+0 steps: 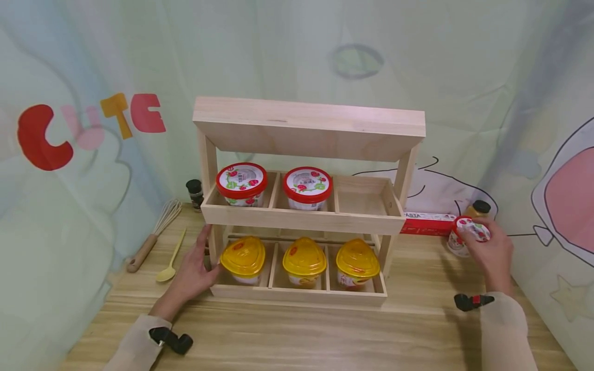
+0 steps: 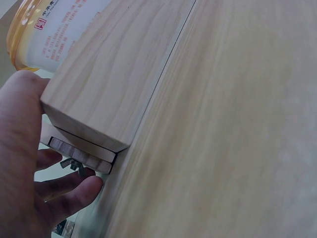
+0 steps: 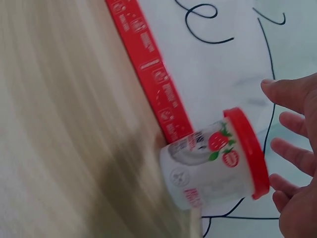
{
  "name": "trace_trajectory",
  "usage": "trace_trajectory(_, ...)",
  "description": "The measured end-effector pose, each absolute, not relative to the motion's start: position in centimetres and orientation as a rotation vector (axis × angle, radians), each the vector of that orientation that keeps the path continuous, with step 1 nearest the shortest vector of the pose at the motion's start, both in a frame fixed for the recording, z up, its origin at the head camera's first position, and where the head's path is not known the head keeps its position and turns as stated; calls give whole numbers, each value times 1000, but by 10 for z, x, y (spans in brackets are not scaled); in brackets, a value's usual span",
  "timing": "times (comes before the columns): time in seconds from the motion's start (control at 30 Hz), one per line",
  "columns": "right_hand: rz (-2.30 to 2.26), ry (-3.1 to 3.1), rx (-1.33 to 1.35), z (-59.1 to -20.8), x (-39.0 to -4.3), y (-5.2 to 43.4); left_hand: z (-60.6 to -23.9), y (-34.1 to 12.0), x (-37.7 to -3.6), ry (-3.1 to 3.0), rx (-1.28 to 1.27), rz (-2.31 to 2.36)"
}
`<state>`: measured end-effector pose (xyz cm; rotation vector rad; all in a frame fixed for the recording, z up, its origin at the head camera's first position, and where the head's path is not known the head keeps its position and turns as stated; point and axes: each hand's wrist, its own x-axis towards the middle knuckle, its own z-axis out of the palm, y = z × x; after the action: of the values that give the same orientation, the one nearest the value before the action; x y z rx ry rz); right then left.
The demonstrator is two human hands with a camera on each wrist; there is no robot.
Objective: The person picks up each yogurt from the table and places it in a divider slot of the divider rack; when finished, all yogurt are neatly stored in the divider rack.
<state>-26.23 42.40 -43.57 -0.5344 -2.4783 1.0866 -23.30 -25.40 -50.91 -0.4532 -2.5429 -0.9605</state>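
Note:
A two-tier wooden rack [image 1: 301, 221] stands on the table. Its upper tray carries two white tubs with red strawberry lids, a left tub [image 1: 242, 181] and a middle tub [image 1: 308, 186]; the right compartment is bare. Yellow-lidded cups [image 1: 303, 260] fill the lower compartments. My left hand [image 1: 197, 273] grips the rack's lower left corner, thumb over the tray wall and fingers by a wing nut [image 2: 74, 164]. At the right, my right hand [image 1: 494, 252] hovers by another red-lidded strawberry tub [image 3: 213, 163]. In the right wrist view its fingers are spread, apart from the lid.
A red pasta box [image 1: 429, 225] lies behind the rack's right side, with a black-capped jar [image 1: 478, 208] near it. On the left are a whisk [image 1: 155, 234], a yellow spoon [image 1: 171, 263] and a dark bottle [image 1: 195, 193]. Printed curtains enclose the table.

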Motion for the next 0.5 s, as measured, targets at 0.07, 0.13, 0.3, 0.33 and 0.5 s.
trace_trajectory(0.07, 1057, -2485, -523, -440, -263, 426, -509, -254, -233, -2541, -453, -961)
trace_trajectory(0.13, 1031, -2491, -507, -444, -263, 429, -510, -254, -233, -2536, -455, -959)
trace_trajectory(0.3, 994, -2488, -483, -454, -263, 433, -509, -254, -233, -2523, -461, -962)
trace_trajectory(0.33, 994, -2487, -487, -456, -263, 433, -509, -254, -233, -2523, -462, -963)
trace_trajectory(0.5, 1001, -2502, -534, -463, -264, 436, -508, -253, -232, -2517, -467, -975)
